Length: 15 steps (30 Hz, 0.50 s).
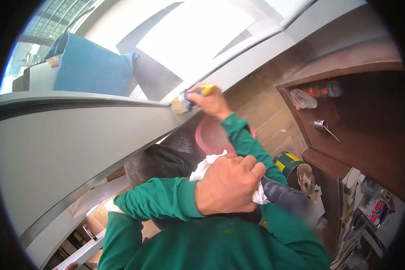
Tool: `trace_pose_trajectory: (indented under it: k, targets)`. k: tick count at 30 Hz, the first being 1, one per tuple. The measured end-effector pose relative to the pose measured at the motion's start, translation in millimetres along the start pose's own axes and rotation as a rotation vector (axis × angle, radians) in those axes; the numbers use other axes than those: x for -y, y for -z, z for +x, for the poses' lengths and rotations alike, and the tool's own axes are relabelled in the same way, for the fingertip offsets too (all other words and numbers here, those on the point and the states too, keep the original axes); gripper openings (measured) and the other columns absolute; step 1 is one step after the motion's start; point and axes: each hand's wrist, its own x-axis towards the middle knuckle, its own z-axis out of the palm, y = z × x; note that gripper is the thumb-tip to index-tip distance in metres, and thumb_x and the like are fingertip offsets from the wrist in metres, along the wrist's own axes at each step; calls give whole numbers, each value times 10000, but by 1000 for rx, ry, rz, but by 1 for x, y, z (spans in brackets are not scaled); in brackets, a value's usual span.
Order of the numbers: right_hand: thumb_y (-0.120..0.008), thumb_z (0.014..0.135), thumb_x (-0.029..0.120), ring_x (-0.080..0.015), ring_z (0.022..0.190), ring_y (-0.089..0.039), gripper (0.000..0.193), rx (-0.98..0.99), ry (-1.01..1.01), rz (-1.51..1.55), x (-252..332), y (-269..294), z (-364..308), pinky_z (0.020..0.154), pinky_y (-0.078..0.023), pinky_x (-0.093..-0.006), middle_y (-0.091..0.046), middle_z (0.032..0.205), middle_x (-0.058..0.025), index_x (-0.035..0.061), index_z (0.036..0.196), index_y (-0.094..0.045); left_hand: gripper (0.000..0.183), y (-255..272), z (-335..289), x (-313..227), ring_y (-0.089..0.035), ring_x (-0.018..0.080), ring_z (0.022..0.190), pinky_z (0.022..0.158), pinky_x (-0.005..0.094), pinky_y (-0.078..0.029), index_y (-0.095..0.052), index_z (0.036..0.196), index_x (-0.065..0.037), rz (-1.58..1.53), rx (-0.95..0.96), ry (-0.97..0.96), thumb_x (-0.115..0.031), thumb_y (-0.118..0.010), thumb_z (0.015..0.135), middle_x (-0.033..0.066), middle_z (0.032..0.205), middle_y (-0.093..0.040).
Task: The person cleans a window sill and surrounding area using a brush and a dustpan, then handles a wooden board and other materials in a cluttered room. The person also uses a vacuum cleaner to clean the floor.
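Observation:
In the upper middle, my right hand (pixel 211 102) is closed around a paintbrush (pixel 182 102) with pale bristles and a yellow handle end. The bristles, slightly blurred, meet the corner where the light grey panel (pixel 76 135) joins the white frame (pixel 252 56). Nearer my chest, my left hand (pixel 229 184) makes a fist on a crumpled white cloth (pixel 207 165), which sticks out on both sides. A dark, tube-like thing (pixel 288 198) extends from the fist's right side over my right sleeve; its far end is blurred, and I cannot tell whether the hand grips it too.
Below the brush are a pink basin (pixel 207 135) and a dark grey surface (pixel 153 164). To the right stand a green can (pixel 285 161) and a brown shelf unit (pixel 369 121) holding a bottle (pixel 333 88) and small can (pixel 319 124). Blue cloth (pixel 92 65) hangs upper left.

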Motion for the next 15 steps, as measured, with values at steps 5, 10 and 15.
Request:
trace_pose_trajectory:
  k: [5,10,15]
  targets:
    - [-599,726,224,-377,720,-656,212,138,166,-346,-10,-29,-42,679,-530,-420,-664,750,-193,67,831,-694,352,-1,0,4,-581,277,589,551,382,-454,-536,774,-59,32,15,8,-230,-737,541,78,694,-519]
    - [-593,750,230,-397,697,-640,183,-123,205,-495,17,46,-41,663,-527,-468,-651,719,-197,59,770,-656,339,2,-6,0,-586,290,586,554,402,-471,-539,773,-62,47,18,4,-245,-737,569,92,697,-533]
    - [-653,705,233,-327,858,-649,138,-435,501,-684,-24,103,4,743,-526,-440,-680,911,-176,134,802,-646,357,-6,1,-6,-588,289,577,541,390,-481,-598,790,-74,74,51,-4,-254,-784,543,80,689,-565]
